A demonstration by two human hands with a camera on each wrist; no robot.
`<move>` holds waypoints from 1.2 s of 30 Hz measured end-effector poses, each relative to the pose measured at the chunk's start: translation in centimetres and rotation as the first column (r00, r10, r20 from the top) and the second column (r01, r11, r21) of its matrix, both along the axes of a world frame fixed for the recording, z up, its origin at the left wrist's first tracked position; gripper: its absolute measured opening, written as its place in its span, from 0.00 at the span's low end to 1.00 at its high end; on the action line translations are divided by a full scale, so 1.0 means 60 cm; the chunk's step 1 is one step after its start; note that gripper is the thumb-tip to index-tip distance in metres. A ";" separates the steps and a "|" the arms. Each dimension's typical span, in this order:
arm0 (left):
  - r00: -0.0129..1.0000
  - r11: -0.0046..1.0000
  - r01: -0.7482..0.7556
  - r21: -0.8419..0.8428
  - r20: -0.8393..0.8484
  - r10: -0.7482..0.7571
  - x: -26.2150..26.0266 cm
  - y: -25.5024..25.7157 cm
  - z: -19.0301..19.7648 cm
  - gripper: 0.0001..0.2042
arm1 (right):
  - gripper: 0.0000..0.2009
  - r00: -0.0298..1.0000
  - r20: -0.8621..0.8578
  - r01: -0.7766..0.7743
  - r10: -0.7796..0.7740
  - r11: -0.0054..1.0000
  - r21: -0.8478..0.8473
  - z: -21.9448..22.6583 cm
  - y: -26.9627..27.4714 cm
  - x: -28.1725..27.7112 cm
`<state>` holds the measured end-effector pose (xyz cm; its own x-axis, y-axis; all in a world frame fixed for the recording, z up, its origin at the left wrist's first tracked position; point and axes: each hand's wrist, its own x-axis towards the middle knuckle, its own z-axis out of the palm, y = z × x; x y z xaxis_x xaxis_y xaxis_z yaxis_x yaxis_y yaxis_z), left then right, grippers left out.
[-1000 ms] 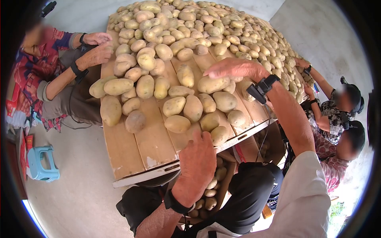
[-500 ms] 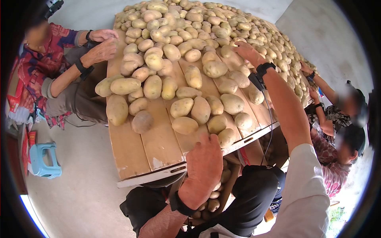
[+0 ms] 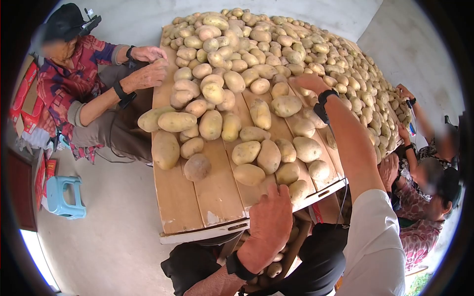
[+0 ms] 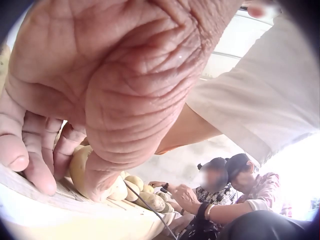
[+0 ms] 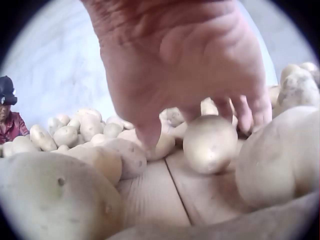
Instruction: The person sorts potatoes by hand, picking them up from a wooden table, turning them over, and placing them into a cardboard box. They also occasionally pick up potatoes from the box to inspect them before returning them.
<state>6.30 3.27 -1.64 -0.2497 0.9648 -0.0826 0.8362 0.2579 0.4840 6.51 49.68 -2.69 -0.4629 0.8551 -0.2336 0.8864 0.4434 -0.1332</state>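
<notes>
Loose potatoes [image 3: 269,156] lie on a wooden slatted table [image 3: 219,190], with a large heap of potatoes [image 3: 296,47] behind them. My left hand [image 3: 271,217] rests at the table's near edge, fingertips beside the closest potatoes. From the left wrist, its fingers look relaxed, and a potato [image 4: 80,172] shows partly hidden behind the thumb. My right hand [image 3: 310,83] reaches over the table to the front of the heap. In the right wrist view its fingers point down, loosely bent, behind a round potato [image 5: 210,145], with the thumb apart from them.
Across the left side, a person [image 3: 74,79] in a patterned shirt has both hands at the table edge. More people [image 3: 429,187] sit along the right side. Potatoes [image 3: 274,269] fill a box under the near edge. A blue stool [image 3: 65,197] stands on the floor.
My right hand has moved from over the near potatoes to the front of the heap. The left hand stays at the near edge. The head view has shifted, so the table sits farther right.
</notes>
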 end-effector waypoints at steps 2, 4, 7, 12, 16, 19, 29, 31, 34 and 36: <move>1.000 1.000 -0.011 0.011 0.004 0.011 -0.004 -0.001 -0.001 0.17 | 0.42 1.000 -0.010 -0.027 0.027 0.999 0.043 -0.007 0.001 -0.008; 1.000 1.000 0.009 0.023 0.007 -0.009 -0.002 -0.001 0.001 0.17 | 0.42 0.954 -0.050 -0.297 0.296 0.955 -0.008 0.027 -0.025 -0.025; 1.000 1.000 0.005 0.005 0.014 -0.005 -0.003 0.000 0.000 0.17 | 0.39 0.945 -0.328 -0.088 -0.001 0.963 -0.254 0.044 -0.085 -0.055; 1.000 1.000 0.001 -0.003 0.013 -0.001 -0.003 -0.001 0.002 0.17 | 0.32 0.937 -0.306 -0.236 0.169 0.952 -0.194 0.032 -0.098 -0.056; 1.000 1.000 -0.020 0.018 0.018 0.020 0.000 -0.002 0.001 0.17 | 0.32 0.921 -0.332 -0.288 0.206 0.932 -0.222 0.040 -0.132 -0.044; 0.999 0.999 -0.041 0.023 -0.009 0.041 0.006 0.002 -0.001 0.17 | 0.23 0.902 -0.386 -0.298 0.192 0.924 -0.237 0.031 -0.157 -0.032; 0.997 0.988 -0.055 0.147 0.057 0.047 0.034 0.008 0.001 0.16 | 0.23 0.862 -0.367 -0.431 0.348 0.885 -0.174 0.038 -0.200 -0.024; 0.997 0.986 -0.077 0.148 0.028 0.073 0.039 0.014 0.000 0.16 | 0.25 0.880 -0.323 -0.411 0.349 0.900 -0.147 0.035 -0.211 -0.021; 0.997 0.981 -0.077 0.180 0.039 0.072 0.043 0.019 -0.002 0.17 | 0.31 0.902 -0.237 -0.400 0.360 0.905 -0.148 0.037 -0.232 -0.011; 0.997 0.980 -0.080 0.182 0.038 0.074 0.046 0.022 -0.006 0.17 | 0.33 0.882 -0.263 -0.425 0.392 0.902 -0.081 0.034 -0.247 -0.004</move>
<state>9.08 4.61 -2.00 -0.3237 0.9423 0.0852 0.8015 0.2252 0.5540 6.27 34.88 -0.65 -0.8193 0.5467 -0.1726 0.5659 0.7227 -0.3968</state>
